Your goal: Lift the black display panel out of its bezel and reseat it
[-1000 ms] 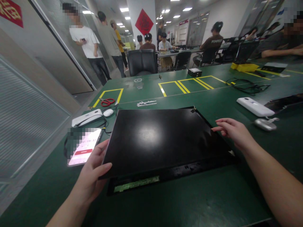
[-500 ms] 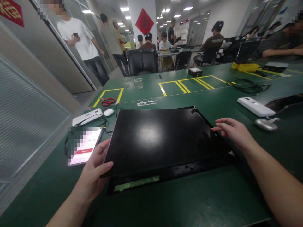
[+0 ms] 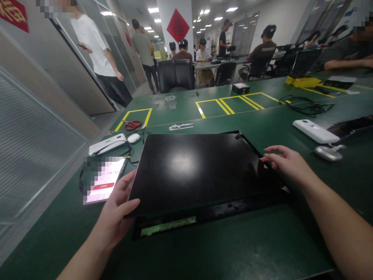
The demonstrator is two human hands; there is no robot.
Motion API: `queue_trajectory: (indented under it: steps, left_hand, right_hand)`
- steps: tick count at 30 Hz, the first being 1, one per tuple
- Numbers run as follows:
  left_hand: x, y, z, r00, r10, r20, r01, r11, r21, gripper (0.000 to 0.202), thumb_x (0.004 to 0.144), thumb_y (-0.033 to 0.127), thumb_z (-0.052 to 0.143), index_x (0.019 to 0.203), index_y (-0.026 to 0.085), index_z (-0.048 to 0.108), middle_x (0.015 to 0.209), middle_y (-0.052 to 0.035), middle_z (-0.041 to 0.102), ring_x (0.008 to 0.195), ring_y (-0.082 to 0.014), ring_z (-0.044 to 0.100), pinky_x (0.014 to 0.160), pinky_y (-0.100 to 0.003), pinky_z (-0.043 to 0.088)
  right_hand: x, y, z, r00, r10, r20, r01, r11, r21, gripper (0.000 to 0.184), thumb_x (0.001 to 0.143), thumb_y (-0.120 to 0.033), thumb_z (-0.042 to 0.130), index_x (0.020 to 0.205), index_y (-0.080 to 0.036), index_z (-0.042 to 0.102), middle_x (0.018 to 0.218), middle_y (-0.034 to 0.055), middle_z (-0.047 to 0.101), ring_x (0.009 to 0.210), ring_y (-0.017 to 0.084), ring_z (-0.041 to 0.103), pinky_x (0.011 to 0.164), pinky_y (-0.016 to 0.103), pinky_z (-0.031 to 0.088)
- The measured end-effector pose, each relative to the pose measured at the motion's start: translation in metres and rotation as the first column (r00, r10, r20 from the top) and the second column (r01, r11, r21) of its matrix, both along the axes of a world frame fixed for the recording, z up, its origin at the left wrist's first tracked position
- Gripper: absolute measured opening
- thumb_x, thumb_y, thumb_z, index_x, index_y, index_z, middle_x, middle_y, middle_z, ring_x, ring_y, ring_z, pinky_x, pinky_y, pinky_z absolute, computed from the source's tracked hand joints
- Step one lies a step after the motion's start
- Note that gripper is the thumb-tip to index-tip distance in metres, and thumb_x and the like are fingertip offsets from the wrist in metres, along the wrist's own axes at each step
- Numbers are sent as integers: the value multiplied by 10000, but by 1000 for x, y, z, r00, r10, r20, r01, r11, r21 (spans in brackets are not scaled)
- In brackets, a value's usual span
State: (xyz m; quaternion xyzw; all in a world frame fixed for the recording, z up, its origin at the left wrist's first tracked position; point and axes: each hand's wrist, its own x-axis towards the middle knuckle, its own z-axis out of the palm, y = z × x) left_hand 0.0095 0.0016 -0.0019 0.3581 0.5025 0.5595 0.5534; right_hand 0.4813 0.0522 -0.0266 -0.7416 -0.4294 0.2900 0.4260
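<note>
A flat black screen panel (image 3: 186, 167) lies tilted over a black frame (image 3: 230, 208), its left side raised. My left hand (image 3: 119, 210) is closed on the panel's near left corner, thumb on top and fingers at the side and underneath. Along the frame's near edge runs a green strip (image 3: 169, 226). My right hand (image 3: 287, 163) is at the right edge, fingers apart and slightly bent, a fingertip touching or nearly touching the panel's rim. Whether anything sits under those fingertips is hidden.
Left of the panel are a lit phone (image 3: 103, 182), a white power bank (image 3: 107, 144) with cables, and red-handled scissors (image 3: 133, 125). Another white device (image 3: 315, 131) and a silver mouse (image 3: 328, 153) lie right. A plastic cup (image 3: 170, 102) stands farther back. People stand and sit beyond.
My hands and the panel hold almost the same position; the right hand has shifted very slightly left. In the background, the person in the white shirt has moved a little left.
</note>
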Motion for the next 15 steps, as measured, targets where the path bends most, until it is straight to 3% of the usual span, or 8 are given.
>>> queue_trajectory:
  steps: [8, 15]
  left_hand:
    - [-11, 6, -11, 996, -90, -2, 90, 996, -28, 735, 572, 213, 1007, 1251, 274, 734, 1336, -90, 791, 1241, -412, 726, 978, -429, 653]
    - [-7, 8, -13, 998, -67, 3, 67, 995, -72, 793, 504, 107, 971, 1244, 256, 726, 1331, -98, 792, 1227, -416, 732, 948, -422, 662]
  right_hand:
    - [-7, -3, 9, 992, 8, 124, 0, 998, -65, 376, 634, -466, 722, 949, -260, 721, 691, 25, 744, 591, 213, 607, 628, 375, 477]
    - [-11, -4, 13, 978, 4, 210, 12, 997, -78, 352, 657, -489, 713, 925, -260, 722, 588, 4, 660, 594, 233, 616, 612, 363, 445]
